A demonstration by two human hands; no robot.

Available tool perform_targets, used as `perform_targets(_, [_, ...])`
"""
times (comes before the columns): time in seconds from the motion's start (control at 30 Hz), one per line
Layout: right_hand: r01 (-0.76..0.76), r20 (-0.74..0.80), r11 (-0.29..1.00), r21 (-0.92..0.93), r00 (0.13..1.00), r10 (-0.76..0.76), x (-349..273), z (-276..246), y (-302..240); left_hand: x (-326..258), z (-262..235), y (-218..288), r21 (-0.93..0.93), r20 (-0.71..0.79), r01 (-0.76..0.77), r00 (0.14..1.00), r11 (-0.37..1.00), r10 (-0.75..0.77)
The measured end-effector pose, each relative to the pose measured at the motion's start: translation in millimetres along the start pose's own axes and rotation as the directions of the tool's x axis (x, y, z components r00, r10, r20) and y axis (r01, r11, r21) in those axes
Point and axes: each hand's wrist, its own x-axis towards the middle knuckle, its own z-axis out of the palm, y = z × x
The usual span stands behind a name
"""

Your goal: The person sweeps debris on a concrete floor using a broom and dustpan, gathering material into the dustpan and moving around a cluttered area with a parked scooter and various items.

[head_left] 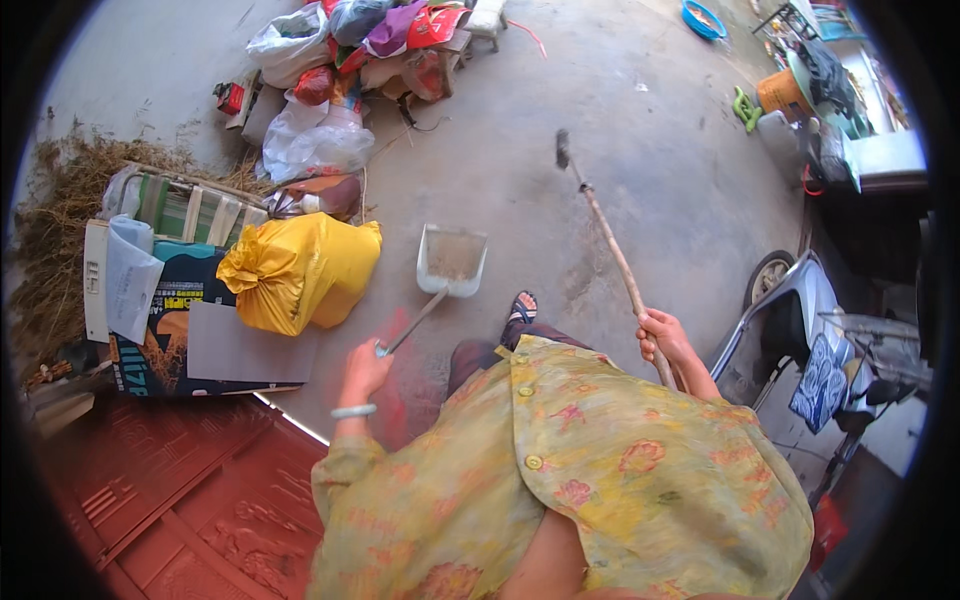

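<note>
My left hand [366,375], with a pale bangle at its wrist, is closed around the handle of a dustpan [481,275]. The pan is white, lies low over the concrete floor in front of me, and has brownish dirt in it. To the right, my right hand [664,336] grips a long wooden-handled tool [616,250]. Its shaft slants away from me to a small dark head [563,148] near the floor, well beyond the pan and to its right. Whether that head is bristles or a blade I cannot tell.
At left, a yellow bag [318,270] sits by cardboard and dry straw [60,240]. Filled bags [310,140] are heaped farther off. A scooter [800,300] stands at right, an orange bucket [784,95] beyond it. A red carved panel [200,500] is at lower left.
</note>
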Motion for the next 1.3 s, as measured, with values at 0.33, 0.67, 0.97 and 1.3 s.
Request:
perform_targets(0.33, [0.012,-0.222,0.993,-0.118,0.974,-0.039,91.0,1.4,-60.1,161.2,-76.2,120.5,0.083,0.007,-0.171,0.985,0.982,0.171])
perform_targets(0.67, [0.177,-0.375,0.86,-0.478,0.845,-0.382,245.5,-6.8,-197.4,346.0,-141.2,264.1,0.326,0.18,-0.402,0.915,0.856,0.361])
perform_targets(0.97, [0.066,-0.422,0.862,-0.503,0.851,-0.312,391.3,68.6,-304.9,445.1,-152.6,356.2,0.365,0.264,-0.416,0.904,0.833,0.336])
perform_targets(1.3, [0.086,-0.307,0.931,-0.353,0.93,-0.202,302.6,50.5,-359.0,472.9,-169.1,411.3,0.36,0.28,-0.346,0.926,0.866,0.254])
